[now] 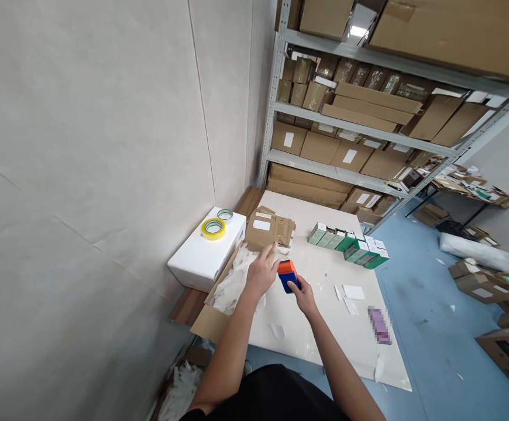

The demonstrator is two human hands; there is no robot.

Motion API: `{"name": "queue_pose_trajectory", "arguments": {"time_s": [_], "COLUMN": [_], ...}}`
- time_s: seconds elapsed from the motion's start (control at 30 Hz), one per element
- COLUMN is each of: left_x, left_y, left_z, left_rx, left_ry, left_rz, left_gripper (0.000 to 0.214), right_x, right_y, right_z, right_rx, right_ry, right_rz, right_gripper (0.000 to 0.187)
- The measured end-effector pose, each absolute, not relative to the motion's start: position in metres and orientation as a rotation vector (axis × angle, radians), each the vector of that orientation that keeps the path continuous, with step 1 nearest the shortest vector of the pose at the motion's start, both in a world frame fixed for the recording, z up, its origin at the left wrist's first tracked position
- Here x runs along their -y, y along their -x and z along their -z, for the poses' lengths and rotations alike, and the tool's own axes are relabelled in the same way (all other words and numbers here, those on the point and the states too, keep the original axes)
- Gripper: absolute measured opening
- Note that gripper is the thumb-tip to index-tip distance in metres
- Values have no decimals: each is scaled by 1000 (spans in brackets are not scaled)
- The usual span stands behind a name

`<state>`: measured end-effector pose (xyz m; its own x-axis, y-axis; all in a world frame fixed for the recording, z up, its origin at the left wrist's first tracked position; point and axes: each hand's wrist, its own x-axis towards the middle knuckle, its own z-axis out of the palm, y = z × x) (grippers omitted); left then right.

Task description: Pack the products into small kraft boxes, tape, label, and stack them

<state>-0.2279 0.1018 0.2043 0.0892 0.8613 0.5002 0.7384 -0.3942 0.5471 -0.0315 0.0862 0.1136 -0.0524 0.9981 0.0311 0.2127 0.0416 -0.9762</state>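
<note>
- An orange-and-blue device (288, 279) is pinched at its lower blue part in the grip of the right hand (306, 297), above the desk (355, 345).
- The left hand (261, 272) is held just beside the orange end, its grip loosely opened; whether contact is made cannot be told.
- Crumpled white paper (230, 286) is contained in an open carton (210, 324).
- Green-and-white boxes (333, 238) are lined up beyond, to the right.
</note>
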Motion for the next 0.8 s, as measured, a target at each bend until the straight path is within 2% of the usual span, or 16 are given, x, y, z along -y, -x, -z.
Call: {"name": "queue_pose_trajectory", "arguments": {"time_s": [0.13, 0.3, 0.4, 0.57, 0.8], "left_x": [-80, -76, -78, -65, -23], "left_y": [226, 257, 283, 315, 369], "left_z": [-191, -187, -192, -194, -187], "left_rx": [-1679, -1882, -1824, -1821, -2050], "left_ry": [-2221, -1907, -1770, -1495, -1218], "left_rz": [-1324, -1593, -1729, -1913, -1975], "left_gripper": [59, 74, 73, 66, 64], "right_x": [-106, -129, -141, -156, -167], "right_y": [56, 82, 98, 142, 247], "right_z": [-122, -128, -129, -127, -109], "right_rx": [1361, 1355, 1458, 1703, 2084], "right_ry": [1276, 1255, 1209, 1184, 1222], "right_rz": [-1030, -1005, -1001, -907, -798], "right_gripper": [46, 48, 47, 39, 12]}}
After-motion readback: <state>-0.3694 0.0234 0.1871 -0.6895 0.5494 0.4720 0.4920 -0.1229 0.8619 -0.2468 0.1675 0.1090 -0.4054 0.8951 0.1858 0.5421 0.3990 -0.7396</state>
